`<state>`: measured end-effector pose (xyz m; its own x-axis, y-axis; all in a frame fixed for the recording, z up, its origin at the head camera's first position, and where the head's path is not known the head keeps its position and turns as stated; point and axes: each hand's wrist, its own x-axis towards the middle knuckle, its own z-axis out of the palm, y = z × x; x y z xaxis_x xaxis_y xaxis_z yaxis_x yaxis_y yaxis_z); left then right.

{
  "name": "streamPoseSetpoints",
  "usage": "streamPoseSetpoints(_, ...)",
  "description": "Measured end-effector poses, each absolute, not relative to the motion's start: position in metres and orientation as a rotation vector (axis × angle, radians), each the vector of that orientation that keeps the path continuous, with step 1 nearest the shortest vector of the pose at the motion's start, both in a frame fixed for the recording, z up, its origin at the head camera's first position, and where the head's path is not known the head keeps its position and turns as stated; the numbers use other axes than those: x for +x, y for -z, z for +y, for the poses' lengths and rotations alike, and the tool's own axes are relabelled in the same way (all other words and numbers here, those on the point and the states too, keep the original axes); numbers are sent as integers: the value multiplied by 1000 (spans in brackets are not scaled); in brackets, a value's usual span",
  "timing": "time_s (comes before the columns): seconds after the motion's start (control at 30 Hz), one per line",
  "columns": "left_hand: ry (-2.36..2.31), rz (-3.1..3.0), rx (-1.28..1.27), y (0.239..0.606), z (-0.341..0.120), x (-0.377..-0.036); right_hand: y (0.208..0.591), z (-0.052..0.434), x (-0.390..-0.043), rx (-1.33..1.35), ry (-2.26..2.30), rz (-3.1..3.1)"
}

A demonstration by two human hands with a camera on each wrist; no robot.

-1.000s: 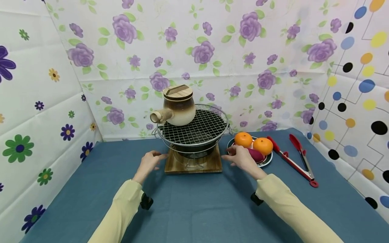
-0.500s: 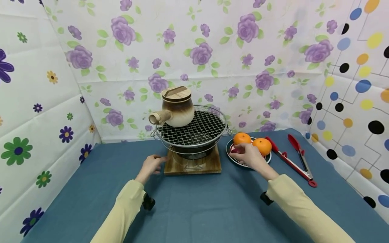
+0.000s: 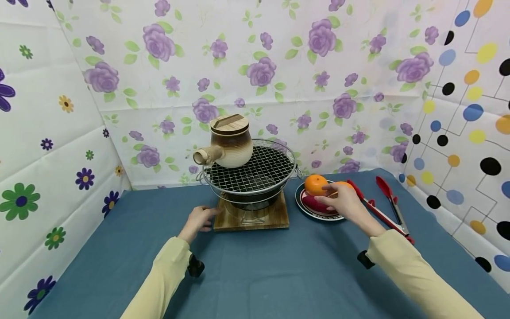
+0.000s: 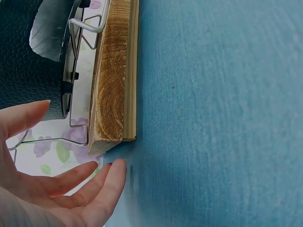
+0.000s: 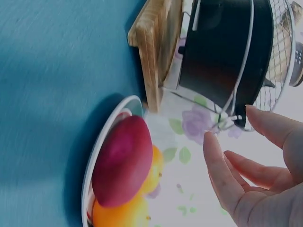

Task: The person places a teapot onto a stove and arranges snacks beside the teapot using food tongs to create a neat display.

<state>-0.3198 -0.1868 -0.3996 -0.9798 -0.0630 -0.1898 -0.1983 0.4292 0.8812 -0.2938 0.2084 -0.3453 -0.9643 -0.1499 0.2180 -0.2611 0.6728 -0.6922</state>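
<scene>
The right hand (image 3: 345, 201) has drifted off to the person's right over the last second. It was beside the wooden board (image 3: 252, 217) under the grill, and now it hovers over the plate (image 3: 314, 214) of fruit, covering one orange while the other orange (image 3: 315, 184) shows just beyond its fingertips. A dark red sweet potato (image 3: 312, 204) lies on the plate right under the thumb side. From the right wrist view the fingers (image 5: 222, 177) are spread and gently bent, with air between them and the fruit, so the hand is open and holds nothing. Whether the palm touches the hidden orange I cannot tell.

The left hand (image 3: 198, 219) has hardly moved. It rests on the blue cloth (image 3: 255, 274) just beside the near left corner of the board, fingers loose and straight in the left wrist view (image 4: 102, 182), close to the wood but not gripping it.

Between the two hands stands the small grill (image 3: 250, 175) on its board, with the clay pot (image 3: 229, 141) sitting on the mesh at the far left side, wooden lid on. Red tongs (image 3: 382, 208) lie on the cloth just past the right hand, untouched.

To my eye, the shift means the stove is placed and the fruit is what the right hand is about, bare-handed and not with the tongs. Nothing has been lifted from the plate yet.
</scene>
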Motion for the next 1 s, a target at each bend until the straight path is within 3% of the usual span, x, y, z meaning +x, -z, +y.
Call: streamPoseSetpoints(1.0,-1601,2533,-198,404,-180,-321,339,298,-277,165,-977,-2803)
